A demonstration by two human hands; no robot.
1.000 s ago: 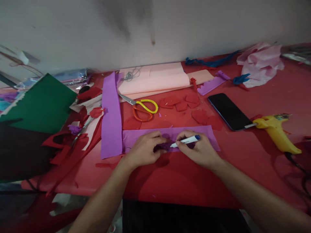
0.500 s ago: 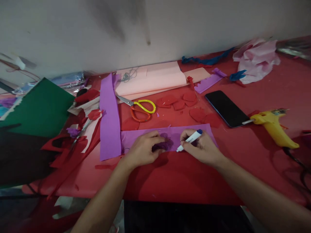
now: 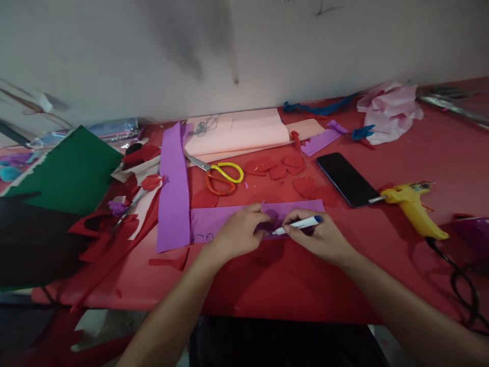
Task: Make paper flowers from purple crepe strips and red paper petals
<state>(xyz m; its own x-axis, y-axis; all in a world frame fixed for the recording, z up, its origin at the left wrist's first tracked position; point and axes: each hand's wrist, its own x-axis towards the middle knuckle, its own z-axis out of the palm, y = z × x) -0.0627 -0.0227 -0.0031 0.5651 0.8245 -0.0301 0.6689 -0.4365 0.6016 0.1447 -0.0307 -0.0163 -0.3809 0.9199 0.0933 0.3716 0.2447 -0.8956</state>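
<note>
My right hand [image 3: 319,235] grips a white marker with a blue end [image 3: 303,223], its tip down at the purple crepe paper strip [image 3: 206,218]. The strip lies flat on the red table, and dark curved marks show at its lower left. Resting on the strip, my left hand [image 3: 240,229] is open, thumb and forefinger apart and curved around a shadowed patch just left of the marker tip. A second purple strip [image 3: 173,188] lies crosswise at the left end. Above the strip are scissors [image 3: 225,178] with one yellow and one orange handle, and several red paper petals [image 3: 277,167].
A black phone [image 3: 346,179] and a yellow glue gun [image 3: 414,209] with its cord lie at the right. Folded peach paper [image 3: 240,133] with a tangle of wire sits by the wall. Red scraps and a green sheet [image 3: 72,173] crowd the left; pink crumpled paper [image 3: 389,112] lies far right.
The marker has tilted flatter, its tip slightly to the left and up, closer to my left hand. More of the dark marks on the strip show. The view has shifted slightly.
</note>
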